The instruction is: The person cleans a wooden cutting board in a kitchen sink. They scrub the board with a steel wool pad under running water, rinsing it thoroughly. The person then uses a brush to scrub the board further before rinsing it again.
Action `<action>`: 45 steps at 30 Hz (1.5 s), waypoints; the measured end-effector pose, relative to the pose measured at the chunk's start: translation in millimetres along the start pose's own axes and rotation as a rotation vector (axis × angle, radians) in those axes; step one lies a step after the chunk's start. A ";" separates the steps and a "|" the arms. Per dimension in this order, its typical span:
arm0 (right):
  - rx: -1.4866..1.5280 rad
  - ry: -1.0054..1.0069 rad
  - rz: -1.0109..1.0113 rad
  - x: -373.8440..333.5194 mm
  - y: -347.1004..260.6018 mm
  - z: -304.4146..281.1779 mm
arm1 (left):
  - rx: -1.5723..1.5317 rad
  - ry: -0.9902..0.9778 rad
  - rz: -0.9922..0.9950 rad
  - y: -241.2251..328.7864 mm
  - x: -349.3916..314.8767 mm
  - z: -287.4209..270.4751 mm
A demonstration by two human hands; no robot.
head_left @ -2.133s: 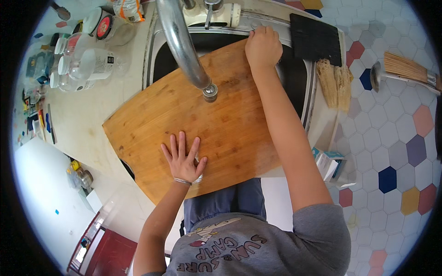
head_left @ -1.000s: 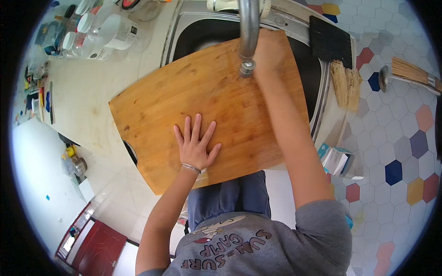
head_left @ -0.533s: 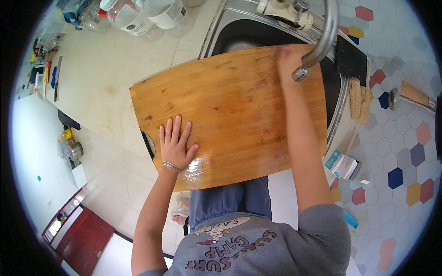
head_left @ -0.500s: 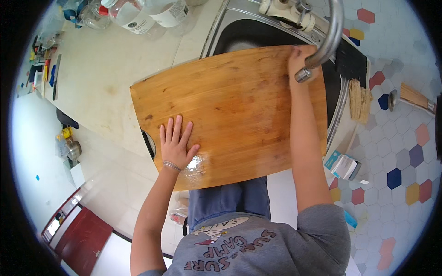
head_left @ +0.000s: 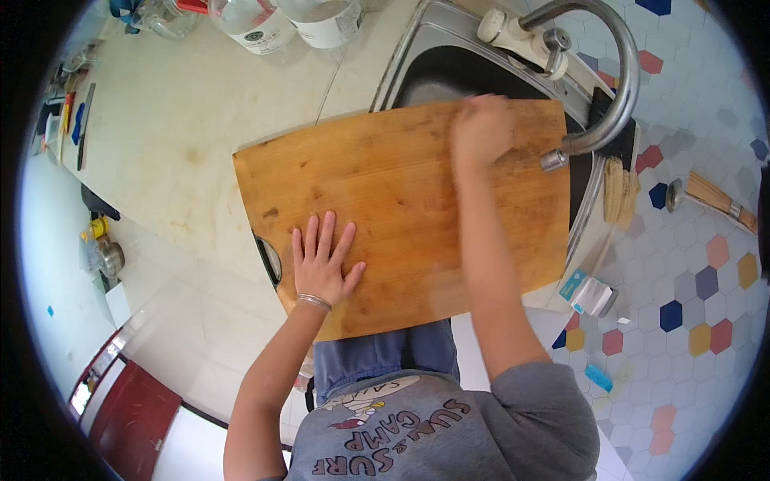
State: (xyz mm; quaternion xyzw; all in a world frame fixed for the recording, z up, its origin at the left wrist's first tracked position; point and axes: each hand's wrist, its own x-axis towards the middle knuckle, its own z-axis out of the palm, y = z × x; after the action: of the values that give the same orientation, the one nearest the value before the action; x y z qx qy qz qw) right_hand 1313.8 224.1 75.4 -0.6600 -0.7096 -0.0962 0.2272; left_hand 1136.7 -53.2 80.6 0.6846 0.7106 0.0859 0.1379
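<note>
A large wooden cutting board lies across the counter edge and over part of the sink, its surface partly wet. My left hand rests flat on the left part of the board with the fingers spread, near the board's dark-rimmed handle slot. Toward the far right part of the board, my right hand presses down with its fingers curled in. Motion blurs this hand, and whatever it may hold is hidden beneath it.
The curved faucet arches over the board's right end, its spout close to the wood. Behind lies the dark sink basin. Clear plastic bottles stand at the far left. A beige scrubber sits by the sink's right edge.
My right hand has slid left across the board from its far right corner. The left hand remains flat on the board. The whole view has shifted slightly.
</note>
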 end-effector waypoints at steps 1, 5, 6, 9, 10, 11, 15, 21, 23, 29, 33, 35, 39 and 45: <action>0.081 -0.063 -0.085 -16.7 -19.6 -5.7 | 0.001 0.006 -0.002 -0.9 -0.3 0.1; 0.070 0.002 -0.004 21.8 37.2 3.8 | 0.004 0.003 -0.027 -1.1 -1.8 1.3; 0.023 -0.007 0.065 32.6 54.7 5.4 | 0.005 -0.009 -0.028 -1.4 -2.4 0.4; 0.015 -0.010 0.206 27.9 30.0 -0.4 | 0.005 -0.010 -0.025 -0.7 -1.3 0.2; 0.058 -0.007 0.103 0.7 -2.7 8.1 | 0.007 -0.012 -0.015 -0.8 1.4 -0.5; 0.105 -0.008 -0.005 -18.0 -20.6 17.2 | 0.009 -0.015 -0.013 -0.3 2.1 -1.3; 0.214 -0.082 -0.037 0.9 -1.6 2.3 | -0.008 -0.004 -0.026 -3.3 -3.3 1.4; 0.130 0.122 -0.055 -6.2 9.4 21.8 | -0.032 0.014 0.016 -1.4 1.5 -1.5; 0.132 -0.010 -0.089 0.7 2.5 5.6 | -0.034 0.001 -0.002 -1.9 -0.4 -1.0; -0.094 -0.020 0.313 20.4 32.8 3.8 | -0.031 0.021 -0.005 -2.6 -3.0 0.9; 0.187 -0.164 -0.229 -52.2 -94.8 -2.1 | -0.033 -0.010 0.006 -2.5 0.0 -1.8; 0.193 -0.136 -0.243 -38.8 -70.4 0.9 | -0.038 -0.006 -0.001 -4.5 -2.7 -1.2; 0.208 -0.093 0.116 -7.8 -23.1 -0.2 | -0.065 0.041 -0.004 -3.2 -1.4 -0.9; 0.321 -0.088 -0.291 -70.3 -111.5 6.0 | -0.144 0.090 0.026 -7.4 -6.6 0.8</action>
State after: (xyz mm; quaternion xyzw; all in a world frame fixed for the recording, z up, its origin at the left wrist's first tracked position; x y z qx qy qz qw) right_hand 1205.1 151.7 56.8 -0.5096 -0.8128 0.0151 0.2819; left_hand 1130.2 -60.2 78.0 0.6774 0.6993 0.1692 0.1536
